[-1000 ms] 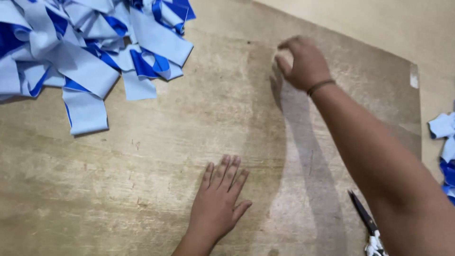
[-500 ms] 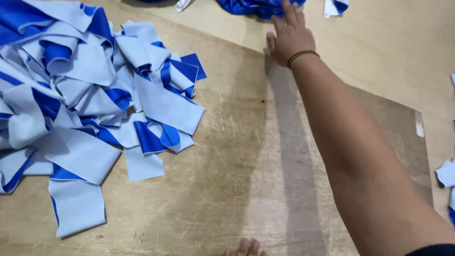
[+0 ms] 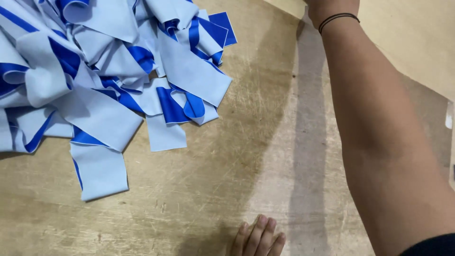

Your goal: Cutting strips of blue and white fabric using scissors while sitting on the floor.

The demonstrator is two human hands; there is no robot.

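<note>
Sprawling blue-and-pale fabric strips (image 3: 104, 80), heaped.

heaped blue fabric strips (image 3: 109, 80), perhaps tangled

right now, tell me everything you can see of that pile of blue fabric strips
The pile of fabric strips is a loose heap of soft, cloth-like bands, most pale blue, some deep blue with thin white edges. They lie folded, curled and overlapping in the upper left of the scuffed wooden board, running out of view at the top and left. A few flat strips stick out at its lower edge. No hand touches it.
</note>
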